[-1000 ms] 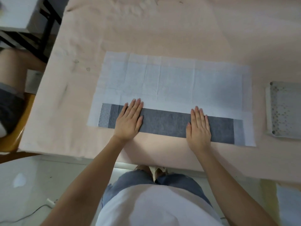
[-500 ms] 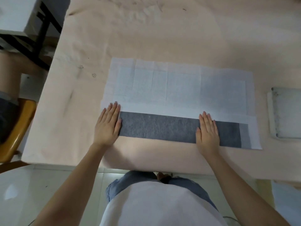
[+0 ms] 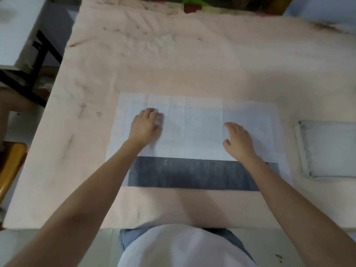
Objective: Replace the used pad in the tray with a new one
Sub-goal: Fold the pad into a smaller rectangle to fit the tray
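Observation:
A white pad (image 3: 202,120) lies spread flat on the cloth-covered table (image 3: 192,60), creased into squares. Its near edge is folded over and shows a dark grey strip (image 3: 192,173). My left hand (image 3: 145,125) rests on the white part near the pad's left side, fingers slightly bent. On the white part right of centre lies my right hand (image 3: 238,140), fingers fairly straight and pointing up-left. Neither hand holds anything. The grey tray (image 3: 327,149) sits on the table to the right of the pad, apart from both hands.
The pink cloth is wrinkled at the far side of the table. A black-framed stand (image 3: 36,60) and a yellow chair edge (image 3: 11,166) are off the table's left side. Coloured clutter (image 3: 192,4) lies beyond the far edge.
Both hands have left the grey strip and moved forward onto the white part of the pad. The folded strip stays flat. The camera has tilted to show more of the far table.

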Motion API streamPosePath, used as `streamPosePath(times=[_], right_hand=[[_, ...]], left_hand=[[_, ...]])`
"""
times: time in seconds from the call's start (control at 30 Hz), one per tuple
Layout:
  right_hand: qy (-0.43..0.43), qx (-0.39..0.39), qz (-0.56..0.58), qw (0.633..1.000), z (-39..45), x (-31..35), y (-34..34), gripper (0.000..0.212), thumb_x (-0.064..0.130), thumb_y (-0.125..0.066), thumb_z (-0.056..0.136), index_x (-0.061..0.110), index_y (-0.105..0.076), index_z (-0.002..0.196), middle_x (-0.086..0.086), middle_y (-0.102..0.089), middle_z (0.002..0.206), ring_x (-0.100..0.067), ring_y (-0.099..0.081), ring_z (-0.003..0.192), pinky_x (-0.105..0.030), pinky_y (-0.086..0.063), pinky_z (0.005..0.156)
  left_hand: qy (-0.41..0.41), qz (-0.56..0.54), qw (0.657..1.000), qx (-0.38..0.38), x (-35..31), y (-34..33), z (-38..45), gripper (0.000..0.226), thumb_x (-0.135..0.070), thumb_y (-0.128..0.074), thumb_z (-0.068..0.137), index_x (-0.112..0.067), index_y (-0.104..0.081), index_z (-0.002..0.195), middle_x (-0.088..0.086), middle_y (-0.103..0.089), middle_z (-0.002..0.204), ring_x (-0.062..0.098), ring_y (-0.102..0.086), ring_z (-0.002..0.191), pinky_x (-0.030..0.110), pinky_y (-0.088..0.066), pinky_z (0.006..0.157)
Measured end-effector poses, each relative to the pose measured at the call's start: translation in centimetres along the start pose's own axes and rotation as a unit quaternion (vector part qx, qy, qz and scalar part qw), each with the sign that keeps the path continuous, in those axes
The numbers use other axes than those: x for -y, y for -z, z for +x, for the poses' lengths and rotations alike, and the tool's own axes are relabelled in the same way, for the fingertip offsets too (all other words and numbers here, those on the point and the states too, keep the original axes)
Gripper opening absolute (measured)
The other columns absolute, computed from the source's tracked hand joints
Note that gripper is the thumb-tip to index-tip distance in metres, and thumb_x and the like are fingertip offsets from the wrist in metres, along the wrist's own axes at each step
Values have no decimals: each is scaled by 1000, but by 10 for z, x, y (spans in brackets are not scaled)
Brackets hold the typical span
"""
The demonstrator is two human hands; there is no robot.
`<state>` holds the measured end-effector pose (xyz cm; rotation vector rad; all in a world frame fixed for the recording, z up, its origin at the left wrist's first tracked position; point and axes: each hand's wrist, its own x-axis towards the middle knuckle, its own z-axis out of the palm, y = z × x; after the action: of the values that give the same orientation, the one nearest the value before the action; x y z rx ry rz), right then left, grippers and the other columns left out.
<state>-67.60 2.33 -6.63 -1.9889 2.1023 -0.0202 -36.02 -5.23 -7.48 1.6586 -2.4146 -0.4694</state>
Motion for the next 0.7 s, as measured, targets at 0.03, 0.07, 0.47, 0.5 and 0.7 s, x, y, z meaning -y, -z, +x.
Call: streamPosePath(times=[0.03,0.07,0.47,0.5,0.7], right_hand=[[-1,20,-12,1000,13,-1,6,61,7,-53,85,4,-34,142,-13,-40,145,-31,-39,130,-40,-32,104],[-3,38,-22,999,26,-2,12,62,9,-53,86,5,-31,144,-13,-37,146,-30,-37,131,-40,-32,104],[87,119,-69,987,149,-8,49,72,31,-72,76,11,-42,137,-13,-43,132,-31,-40,124,-39,-35,99],[89,123,-70,986,154,-9,52,72,33,-73,74,12,-43,136,-12,-43,130,-30,-41,123,-37,-35,98],[72,176,-13,982,171,-15,64,60,36,-79,71,16,-52,120,-5,-58,105,-25,-54,96,-31,-38,78]], left_hand=[[0,-2,1000,5,-5,2,14,42,-23,-52,80,2,-63,112,22,-59,118,42,-59,101,47,-49,77],[1,1,1000,11,-11,3,28,39,-19,-57,83,2,-61,116,21,-57,122,40,-56,106,46,-47,80],[-21,106,975,196,-10,23,139,95,-56,-79,62,-18,-38,139,8,-38,132,27,-36,126,44,-40,100],[-22,108,973,201,-10,24,143,96,-56,-79,60,-18,-38,138,8,-38,130,27,-36,125,44,-42,98],[-35,128,962,237,-14,29,154,107,-61,-76,60,-13,-27,142,9,-40,132,26,-44,117,38,-48,83]])
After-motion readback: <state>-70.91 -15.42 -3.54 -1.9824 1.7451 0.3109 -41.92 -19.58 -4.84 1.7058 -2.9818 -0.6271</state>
